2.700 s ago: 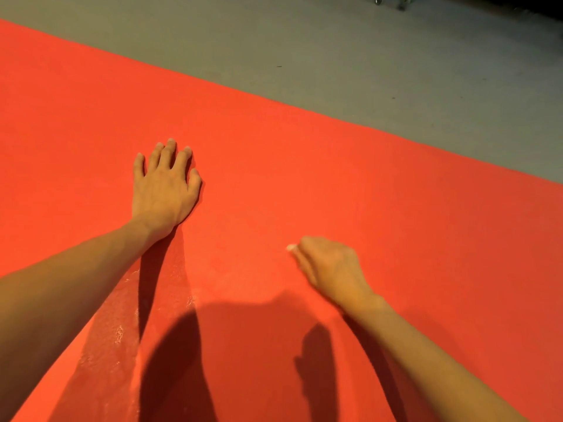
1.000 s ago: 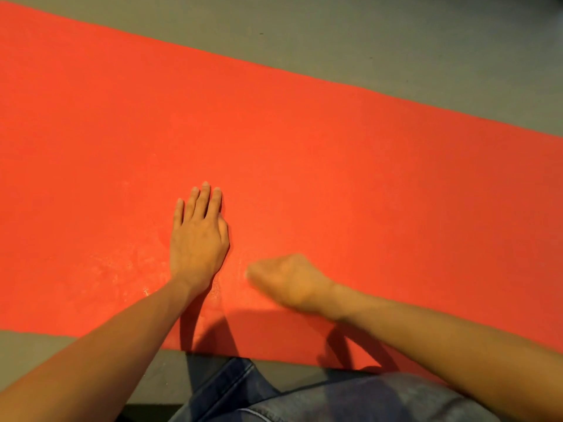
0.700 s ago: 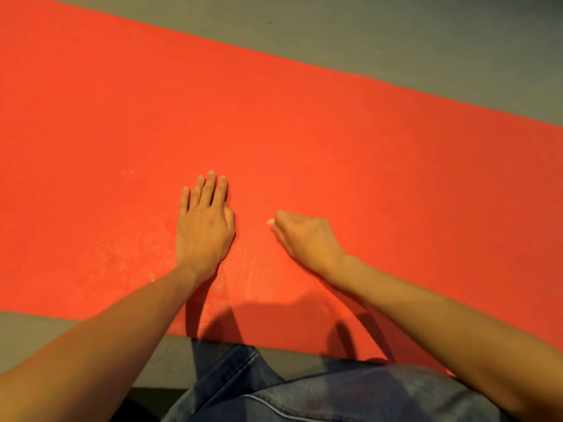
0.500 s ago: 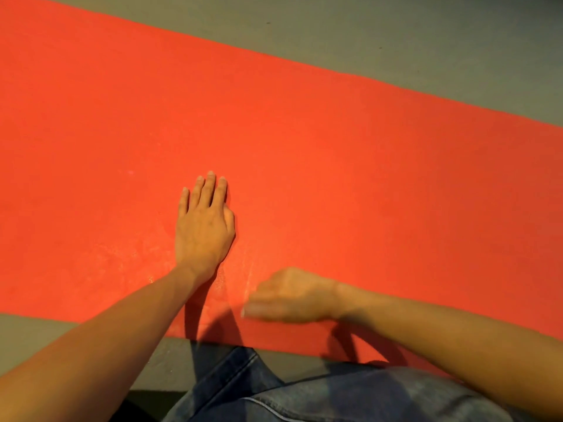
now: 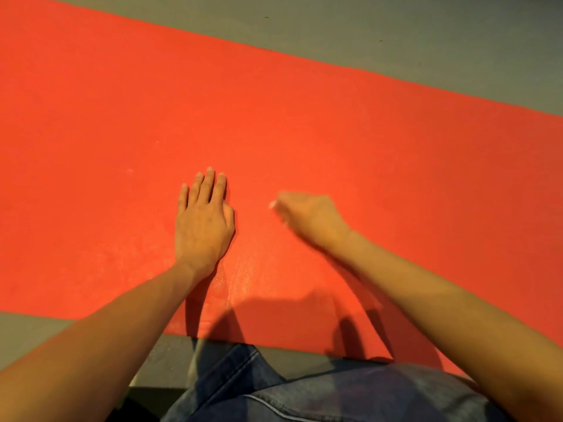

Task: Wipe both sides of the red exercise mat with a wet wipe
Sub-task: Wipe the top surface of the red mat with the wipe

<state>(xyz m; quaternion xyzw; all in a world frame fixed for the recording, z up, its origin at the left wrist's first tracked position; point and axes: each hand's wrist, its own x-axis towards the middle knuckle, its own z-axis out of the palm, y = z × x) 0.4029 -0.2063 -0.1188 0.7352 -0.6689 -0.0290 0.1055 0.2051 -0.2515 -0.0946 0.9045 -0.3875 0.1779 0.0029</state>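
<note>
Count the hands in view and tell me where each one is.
2. The left hand lies flat on the red mat, fingers straight. The right hand, blurred, is curled over the mat just to its right, a white bit of wet wipe showing at its fingertips.

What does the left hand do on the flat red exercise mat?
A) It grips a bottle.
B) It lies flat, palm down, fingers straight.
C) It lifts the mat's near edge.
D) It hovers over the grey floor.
B: the left hand rests flat on the red exercise mat, fingers straight and close together; the blurred right hand curls round a white wet wipe.
</note>
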